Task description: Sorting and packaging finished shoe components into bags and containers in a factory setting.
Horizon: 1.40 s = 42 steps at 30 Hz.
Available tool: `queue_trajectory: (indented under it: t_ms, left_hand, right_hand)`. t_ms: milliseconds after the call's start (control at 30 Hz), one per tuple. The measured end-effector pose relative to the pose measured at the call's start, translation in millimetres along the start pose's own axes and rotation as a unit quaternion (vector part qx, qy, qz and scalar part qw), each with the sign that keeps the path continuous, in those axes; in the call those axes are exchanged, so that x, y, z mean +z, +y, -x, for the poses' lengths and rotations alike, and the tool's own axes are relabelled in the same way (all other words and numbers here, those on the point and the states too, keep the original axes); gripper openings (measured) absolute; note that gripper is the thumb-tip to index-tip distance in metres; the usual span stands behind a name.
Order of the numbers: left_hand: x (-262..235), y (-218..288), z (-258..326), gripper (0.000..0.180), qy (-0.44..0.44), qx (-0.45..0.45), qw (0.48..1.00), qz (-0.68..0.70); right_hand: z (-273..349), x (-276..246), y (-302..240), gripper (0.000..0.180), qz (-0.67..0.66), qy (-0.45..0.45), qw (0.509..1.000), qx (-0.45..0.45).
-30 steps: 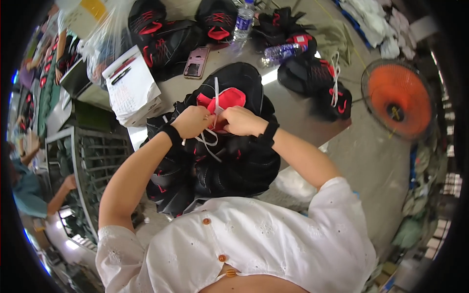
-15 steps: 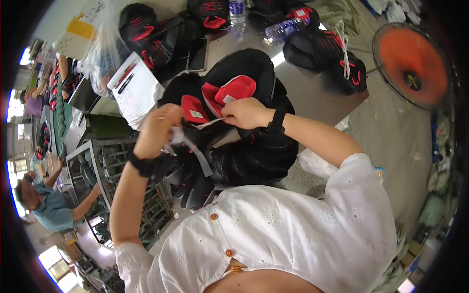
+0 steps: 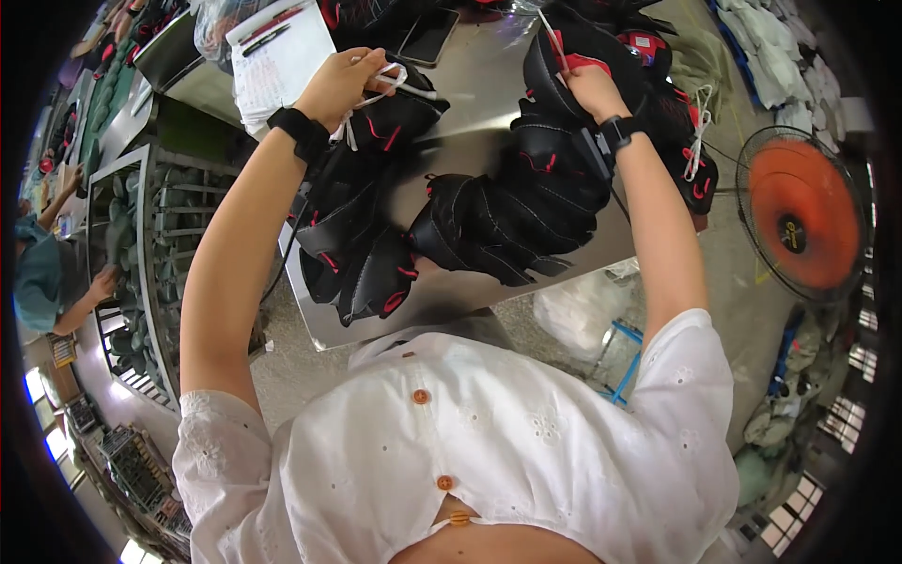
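Note:
My left hand (image 3: 340, 91) is at the upper left of the table, its fingers closed on white cords (image 3: 387, 79) that loop out past the fingertips. Just beneath it lie black shoe uppers (image 3: 362, 202) with red pull loops, overlapping in a row toward me. To the right, my right hand (image 3: 594, 92) grips the red-lined opening of a black shoe upper (image 3: 543, 70). A thin white strip sticks up beside that opening. Below it, a second overlapping row of black shoe uppers (image 3: 507, 211) curves across the table; my wrist partly covers its far end.
The metal table (image 3: 460, 155) carries a phone (image 3: 429, 38) and written sheets (image 3: 282, 70) with pens. More uppers with a white cord (image 3: 697, 132) lie at the right edge. An orange fan (image 3: 803, 207) stands beyond. At left are a rack (image 3: 146, 273) and another person (image 3: 42, 268).
My hands were close together over red-lined uppers; now they are far apart. The right has moved right and away with an upper, the left away with white cords. The view has shifted.

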State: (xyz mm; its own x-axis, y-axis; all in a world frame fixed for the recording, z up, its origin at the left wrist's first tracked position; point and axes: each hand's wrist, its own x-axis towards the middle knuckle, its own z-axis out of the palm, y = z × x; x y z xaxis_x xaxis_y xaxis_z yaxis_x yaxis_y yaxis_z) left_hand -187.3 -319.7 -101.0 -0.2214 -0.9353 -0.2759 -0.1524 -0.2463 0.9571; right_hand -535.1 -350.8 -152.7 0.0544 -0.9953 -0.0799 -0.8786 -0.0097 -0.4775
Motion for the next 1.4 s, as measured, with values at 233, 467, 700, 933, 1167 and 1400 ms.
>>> queue_trajectory:
  t_ms: [233,467,700,933,1167,1400]
  left_hand:
    - [-6,-12,4,0.03,0.009,0.037,0.996,-0.076]
    - [-28,6,8,0.029,0.02,0.001,0.989,-0.145]
    - [-10,36,23,0.031,-0.019,0.03,0.976,-0.213]
    - [-25,66,14,0.032,-0.033,0.023,0.958,-0.284]
    - [-20,65,11,0.025,-0.021,-0.009,0.984,-0.174]
    - [-10,47,-8,0.027,-0.028,0.091,0.993,-0.071]
  right_hand:
    - [-1,22,-16,0.014,-0.405,-0.069,0.909,0.073]
    - [13,8,-33,0.025,-0.427,-0.059,0.901,-0.054]
    - [18,7,-54,0.027,-0.396,-0.073,0.912,-0.073]
    - [-3,5,-11,0.017,-0.575,0.03,0.794,0.195]
    - [-21,6,-43,0.026,-0.168,-0.047,0.985,0.006]
    - [-3,48,-175,0.02,-0.336,-0.231,0.904,-0.127]
